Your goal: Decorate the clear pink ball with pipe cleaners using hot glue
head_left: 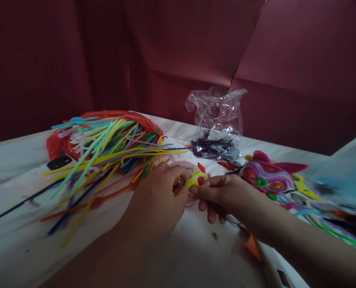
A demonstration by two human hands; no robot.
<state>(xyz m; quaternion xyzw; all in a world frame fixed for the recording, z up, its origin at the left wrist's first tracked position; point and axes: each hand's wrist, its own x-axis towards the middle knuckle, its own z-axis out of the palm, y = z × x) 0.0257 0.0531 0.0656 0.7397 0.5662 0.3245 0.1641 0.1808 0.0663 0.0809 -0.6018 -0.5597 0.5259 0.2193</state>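
Note:
Both hands meet over the white table at the middle of the view. My left hand [162, 192] is closed with its fingertips at a small round yellow piece [191, 183], which looks like coiled pipe cleaner. From the other side my right hand [218, 192] pinches the same piece between thumb and forefinger, its other fingers curled below. Right behind the fingertips lies a pale pink rounded thing [180, 163] with red and yellow bits, partly hidden by the hands. Its exact kind does not show.
A heap of colourful pipe cleaners [114, 148] spills from a red plastic bag [56, 146] at left. A clear plastic bag [218, 120] with dark contents stands at the back. To the right lies a colourful animal-face mask [266, 176] with pink ears, beside more pipe cleaners [330, 230].

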